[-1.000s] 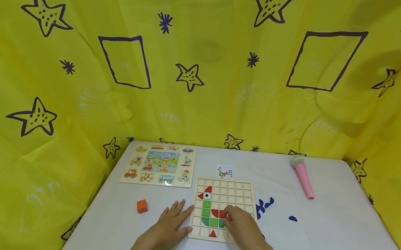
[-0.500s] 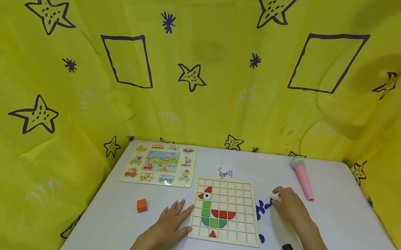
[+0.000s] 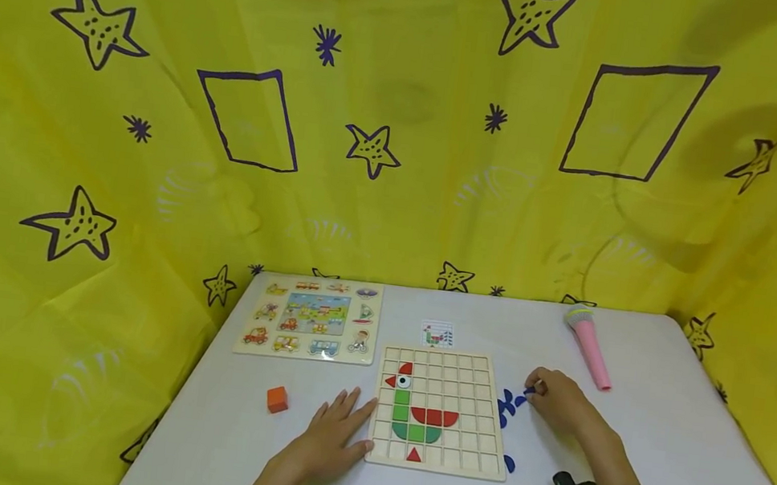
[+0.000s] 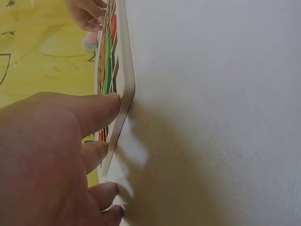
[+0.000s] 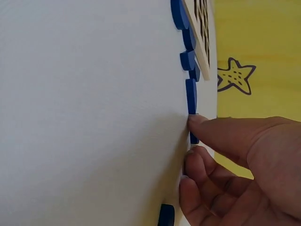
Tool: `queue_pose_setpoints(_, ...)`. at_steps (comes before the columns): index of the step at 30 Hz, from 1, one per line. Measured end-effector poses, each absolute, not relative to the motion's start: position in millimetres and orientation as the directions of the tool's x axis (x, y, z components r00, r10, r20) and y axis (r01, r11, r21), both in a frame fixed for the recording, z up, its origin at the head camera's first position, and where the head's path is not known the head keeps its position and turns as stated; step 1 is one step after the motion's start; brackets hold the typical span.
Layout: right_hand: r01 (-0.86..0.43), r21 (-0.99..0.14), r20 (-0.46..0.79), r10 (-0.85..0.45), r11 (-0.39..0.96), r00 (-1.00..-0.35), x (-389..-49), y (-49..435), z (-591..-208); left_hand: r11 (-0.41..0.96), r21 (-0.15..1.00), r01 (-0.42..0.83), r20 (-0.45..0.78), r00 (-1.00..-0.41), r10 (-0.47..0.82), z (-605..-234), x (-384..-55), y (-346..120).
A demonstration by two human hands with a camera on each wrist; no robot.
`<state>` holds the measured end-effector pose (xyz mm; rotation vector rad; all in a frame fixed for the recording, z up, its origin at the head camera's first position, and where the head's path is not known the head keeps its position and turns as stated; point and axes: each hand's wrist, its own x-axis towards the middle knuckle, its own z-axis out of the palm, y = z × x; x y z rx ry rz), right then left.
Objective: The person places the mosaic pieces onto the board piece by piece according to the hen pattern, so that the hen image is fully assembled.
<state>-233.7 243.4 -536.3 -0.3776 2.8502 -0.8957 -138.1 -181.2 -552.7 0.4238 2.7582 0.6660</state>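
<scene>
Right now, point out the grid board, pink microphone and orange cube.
Grid board (image 3: 465,389): head view, bare cells, upper right part.
Pink microphone (image 3: 591,353): head view, middle of the handle.
Orange cube (image 3: 277,404): head view, front face.

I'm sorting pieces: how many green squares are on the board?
3: one green square just below the eye, a second under it, a third between two curved green pieces. None look hidden on the board.
</scene>
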Motion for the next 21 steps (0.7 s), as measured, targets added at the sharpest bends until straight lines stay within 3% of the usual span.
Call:
queue_pose_setpoints(5,-0.112,-0.604,-0.081,-0.201,0.789,-0.976,-235.1,247.4,-537.1,0.853,0.472,0.222,-0.191,-0.919,0.345,-553.4,-139.4,-180.8)
queue_pose_setpoints(21,-0.034,-0.630,-0.094,-0.120,0.776,-0.988,-229.7,242.1,-540.0,0.852,0.477,0.217,-0.191,-0.920,0.341,-550.3,-137.3,-179.0)
